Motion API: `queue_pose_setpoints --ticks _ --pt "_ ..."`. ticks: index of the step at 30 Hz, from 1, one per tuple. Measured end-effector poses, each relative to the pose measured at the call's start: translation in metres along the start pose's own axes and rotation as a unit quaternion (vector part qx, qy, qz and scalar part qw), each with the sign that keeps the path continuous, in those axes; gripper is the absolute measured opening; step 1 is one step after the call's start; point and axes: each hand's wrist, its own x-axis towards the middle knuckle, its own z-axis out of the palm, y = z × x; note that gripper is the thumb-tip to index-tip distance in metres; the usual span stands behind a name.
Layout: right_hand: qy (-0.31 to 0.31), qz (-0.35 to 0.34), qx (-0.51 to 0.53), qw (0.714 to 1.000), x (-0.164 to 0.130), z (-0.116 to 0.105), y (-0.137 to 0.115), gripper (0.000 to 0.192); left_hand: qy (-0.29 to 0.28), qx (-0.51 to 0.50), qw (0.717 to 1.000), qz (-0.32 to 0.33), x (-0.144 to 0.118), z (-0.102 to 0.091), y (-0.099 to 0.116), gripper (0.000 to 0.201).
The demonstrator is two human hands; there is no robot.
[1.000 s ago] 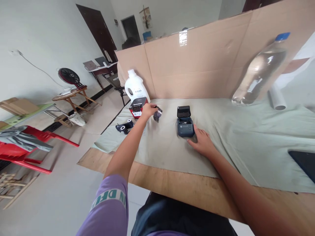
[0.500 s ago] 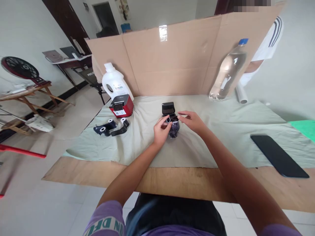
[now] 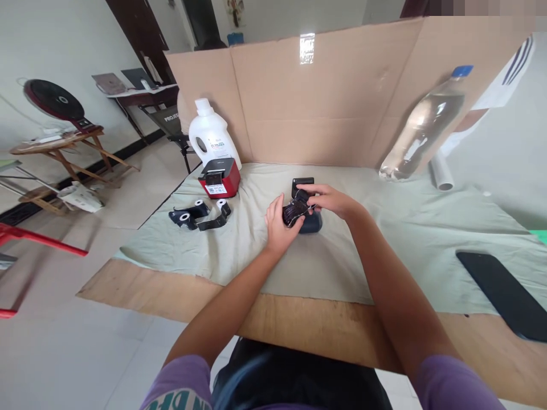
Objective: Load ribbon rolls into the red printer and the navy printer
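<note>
Between my two hands is a dark, shiny roll of tape-like material (image 3: 294, 212), its outer layers crumpled. My left hand (image 3: 280, 225) closes around the roll from the left, thumb at its lower edge. From the right, the fingers of my right hand (image 3: 327, 200) pinch its upper right part. Under and behind the roll stands a small black device (image 3: 311, 224) with a raised lid (image 3: 302, 182); the roll and my fingers cover most of its inside.
Several dark rolls with white cores (image 3: 199, 214) lie to the left. Behind them are a red and black label printer (image 3: 220, 177) and a white jug (image 3: 213, 134). A large water bottle (image 3: 427, 125) leans against the cardboard screen (image 3: 316, 102); a phone (image 3: 504, 293) lies right.
The roll has come up out of the open device and is now held above it, turned sideways. My left hand has wrapped further around it. The view has shifted slightly.
</note>
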Motion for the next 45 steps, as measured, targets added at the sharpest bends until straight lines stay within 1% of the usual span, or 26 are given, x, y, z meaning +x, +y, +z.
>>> queue_pose_setpoints --ticks 2,4,5,7,9,12,15,18,21,25,30,32,35,40,43,45 --pt "0.053 -0.007 -0.018 0.998 0.004 -0.005 0.007 0.061 -0.032 -0.007 0.999 -0.040 0.000 0.003 -0.004 0.087" --pt "0.105 -0.020 -0.036 0.994 0.007 -0.010 0.016 0.060 -0.084 -0.004 0.993 -0.083 -0.001 0.007 -0.004 0.091" --pt "0.132 -0.026 -0.046 0.990 0.008 -0.013 0.020 0.056 -0.109 0.003 0.989 -0.098 -0.001 0.010 -0.003 0.094" --pt "0.176 -0.037 -0.070 0.981 0.010 -0.019 0.028 0.042 -0.148 0.023 0.983 -0.106 -0.002 0.015 0.002 0.101" --pt "0.192 -0.043 -0.082 0.977 0.010 -0.024 0.035 0.030 -0.160 0.046 0.981 -0.100 -0.002 0.019 0.008 0.111" --pt "0.161 -0.030 -0.069 0.984 0.012 -0.027 0.044 0.027 -0.154 0.078 0.978 -0.113 -0.001 0.022 0.018 0.123" --pt "0.125 -0.016 -0.061 0.990 0.015 -0.027 0.050 0.029 -0.149 0.106 0.976 -0.119 0.001 0.023 0.026 0.127" --pt "0.133 -0.017 -0.076 0.988 0.018 -0.026 0.053 0.028 -0.151 0.116 0.973 -0.128 0.004 0.026 0.032 0.130" --pt "0.149 -0.015 -0.096 0.984 0.015 -0.028 0.054 0.026 -0.154 0.112 0.973 -0.134 0.004 0.034 0.034 0.126" --pt "0.148 -0.010 -0.101 0.984 0.007 -0.030 0.054 0.025 -0.149 0.063 0.978 -0.134 0.001 0.040 0.034 0.121" --pt "0.138 0.000 -0.135 0.981 0.001 -0.028 0.050 0.027 -0.156 0.021 0.981 -0.116 -0.004 0.038 0.033 0.123" --pt "0.134 0.003 -0.166 0.977 -0.001 -0.027 0.047 0.029 -0.166 0.016 0.980 -0.109 -0.008 0.039 0.034 0.125" --pt "0.111 0.008 -0.226 0.968 -0.002 -0.027 0.044 0.031 -0.176 0.008 0.980 -0.093 -0.014 0.040 0.037 0.125" --pt "0.083 0.027 -0.314 0.945 -0.002 -0.028 0.046 0.031 -0.170 0.002 0.982 -0.083 -0.020 0.043 0.041 0.123" --pt "0.071 0.037 -0.353 0.932 0.001 -0.023 0.050 0.031 -0.176 0.016 0.981 -0.084 -0.021 0.043 0.040 0.117" --pt "0.078 0.040 -0.376 0.923 0.003 -0.018 0.054 0.029 -0.188 0.040 0.978 -0.083 -0.023 0.043 0.039 0.110"
